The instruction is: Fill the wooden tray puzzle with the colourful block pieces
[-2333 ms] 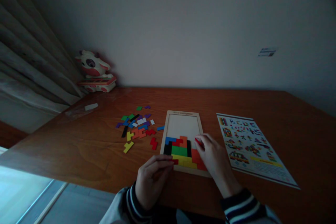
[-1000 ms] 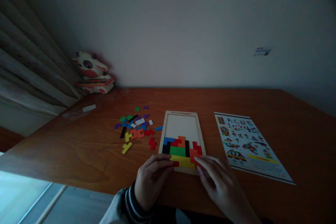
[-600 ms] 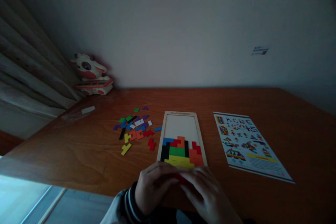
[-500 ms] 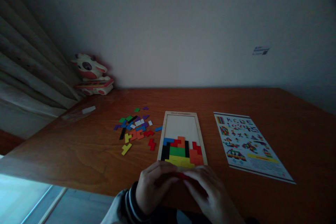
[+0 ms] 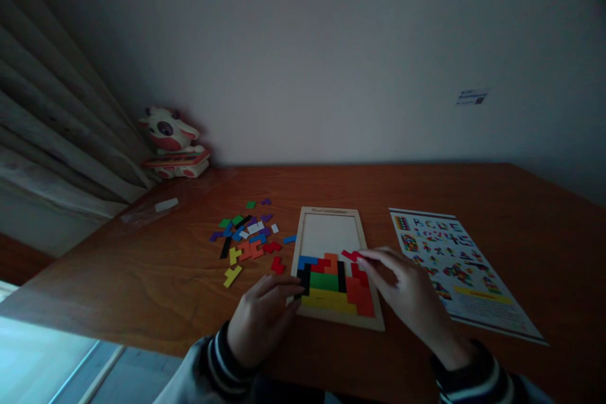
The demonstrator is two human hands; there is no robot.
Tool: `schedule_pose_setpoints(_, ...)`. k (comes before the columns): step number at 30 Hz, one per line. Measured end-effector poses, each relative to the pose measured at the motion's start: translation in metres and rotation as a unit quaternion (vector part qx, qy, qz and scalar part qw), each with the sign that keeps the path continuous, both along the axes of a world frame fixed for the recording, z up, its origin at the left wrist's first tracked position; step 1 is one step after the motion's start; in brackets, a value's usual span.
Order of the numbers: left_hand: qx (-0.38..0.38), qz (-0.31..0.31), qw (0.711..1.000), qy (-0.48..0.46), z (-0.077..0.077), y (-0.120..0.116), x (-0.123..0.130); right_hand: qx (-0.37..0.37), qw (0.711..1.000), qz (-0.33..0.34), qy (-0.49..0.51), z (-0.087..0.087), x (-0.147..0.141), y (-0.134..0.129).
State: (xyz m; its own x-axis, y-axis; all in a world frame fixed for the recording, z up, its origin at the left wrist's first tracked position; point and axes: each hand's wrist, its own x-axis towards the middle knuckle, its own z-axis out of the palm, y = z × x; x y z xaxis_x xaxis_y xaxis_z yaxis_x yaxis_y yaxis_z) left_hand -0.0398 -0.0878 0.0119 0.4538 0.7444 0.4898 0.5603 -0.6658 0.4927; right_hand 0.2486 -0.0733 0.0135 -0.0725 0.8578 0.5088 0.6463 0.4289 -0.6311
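A wooden puzzle tray (image 5: 338,320) lies on the table, its near half filled with flat block pieces in yellow, green, black, orange, red and blue. My right hand (image 5: 402,284) pinches a red zigzag puzzle piece (image 5: 350,255) over the tray's right side, just above the laid pieces. My left hand (image 5: 265,315) rests at the near left corner of the tray, fingers loosely apart and holding nothing, fingertips by a black piece (image 5: 303,279). Left of the tray lie scattered loose pieces, among them a red piece (image 5: 277,265) and a yellow piece (image 5: 232,276).
A printed pattern sheet (image 5: 454,265) lies right of the tray. At the back left stands a cow-shaped toy (image 5: 175,142) beside the curtain (image 5: 61,113). A clear plastic bag (image 5: 146,211) with a white label lies near the table's left edge.
My hands have parted from together in front of the tray. The right hand has carried the red piece forward and right over the tray; the left has moved slightly left and let go.
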Motion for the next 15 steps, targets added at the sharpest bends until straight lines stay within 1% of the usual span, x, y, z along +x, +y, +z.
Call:
schedule_pose_setpoints(2, 0.034, 0.002, 0.999, 0.026, 0.006, 0.017, -0.011, -0.032, 0.999, 0.007, 0.020, -0.001, -0.004, 0.016)
schedule_pose_setpoints(3, 0.056, 0.007, 0.998, 0.026, 0.008, 0.026, -0.015, -0.050, 0.998, 0.016, 0.031, -0.001, -0.008, 0.024)
schedule_pose_setpoints(5, 0.076, 0.006, 0.996, 0.035, 0.009, 0.047, -0.018, -0.087, 0.994, 0.042, 0.045, -0.002, -0.020, 0.041)
schedule_pose_setpoints(7, 0.086, 0.003, 0.995, 0.045, 0.008, 0.067, -0.015, -0.120, 0.988, 0.069, 0.066, -0.005, -0.033, 0.056)
schedule_pose_setpoints(10, 0.098, -0.022, 0.993, 0.063, 0.001, 0.092, -0.002, -0.149, 0.981, 0.095, 0.076, -0.011, -0.048, 0.073)
schedule_pose_setpoints(12, 0.099, -0.061, 0.991, 0.069, -0.004, 0.101, 0.007, -0.155, 0.981, 0.101, 0.058, -0.016, -0.052, 0.078)
schedule_pose_setpoints(15, 0.084, -0.117, 0.986, 0.086, -0.011, 0.102, 0.012, -0.141, 0.985, 0.094, 0.022, -0.024, -0.051, 0.078)
